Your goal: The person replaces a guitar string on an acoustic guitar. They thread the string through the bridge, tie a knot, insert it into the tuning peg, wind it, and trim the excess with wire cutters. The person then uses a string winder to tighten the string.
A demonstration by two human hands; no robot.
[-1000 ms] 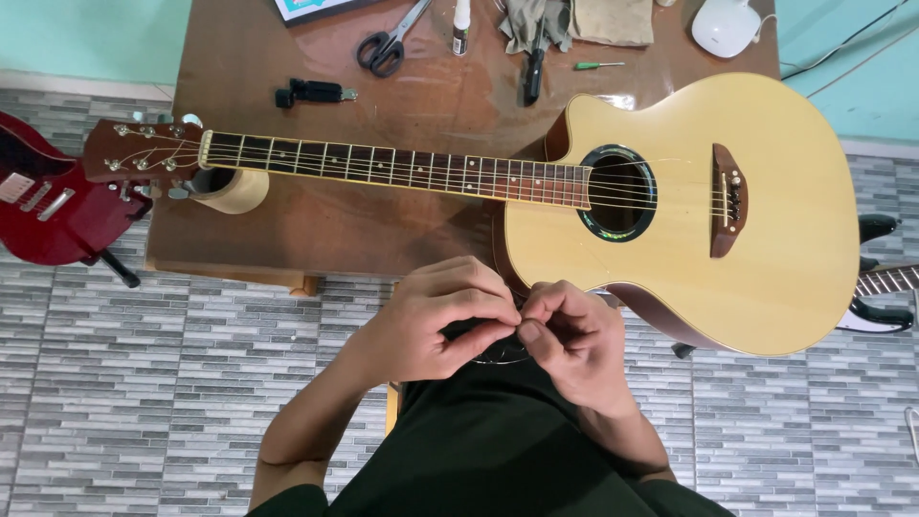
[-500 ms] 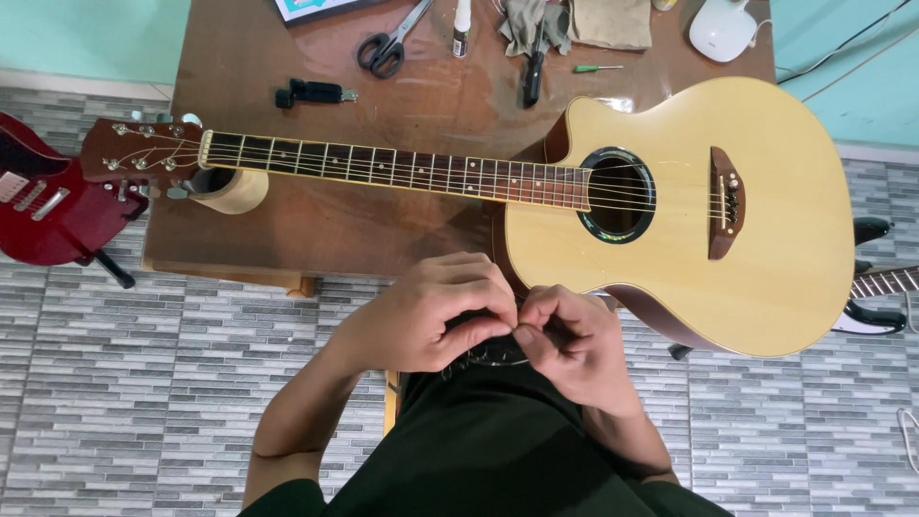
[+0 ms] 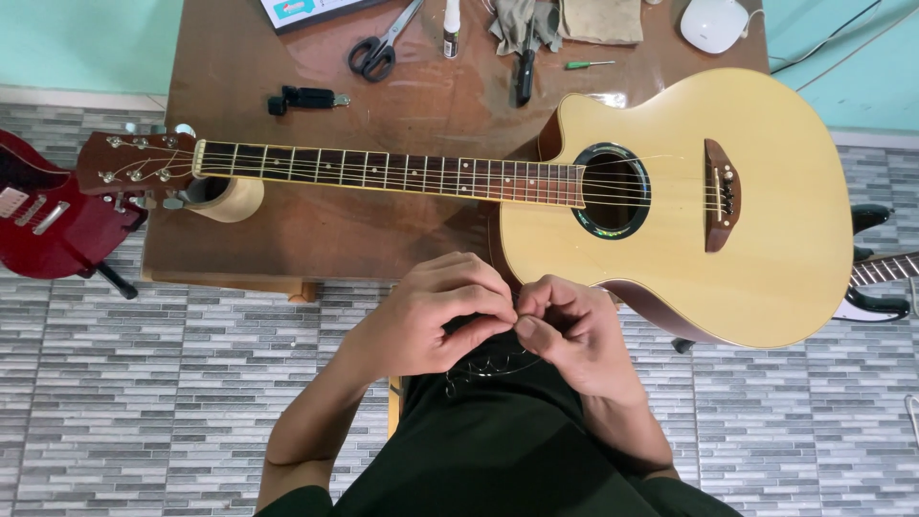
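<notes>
A thin coiled metal guitar string (image 3: 483, 367) lies over the lap, just below both hands; left hand (image 3: 431, 316) and right hand (image 3: 574, 330) pinch its end together, fingertips touching. Beyond them, a pale acoustic guitar (image 3: 670, 201) lies crosswise on the brown wooden tabletop (image 3: 287, 239), above grey tiled floor (image 3: 124, 402).

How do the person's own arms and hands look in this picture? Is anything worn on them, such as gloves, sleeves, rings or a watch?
Both forearms are bare. The left hand and the right hand have no gloves, and no ring, watch or bracelet shows. Dark green sleeve edges appear only near the elbows, at the bottom of the view. The fingernails look short.
</notes>
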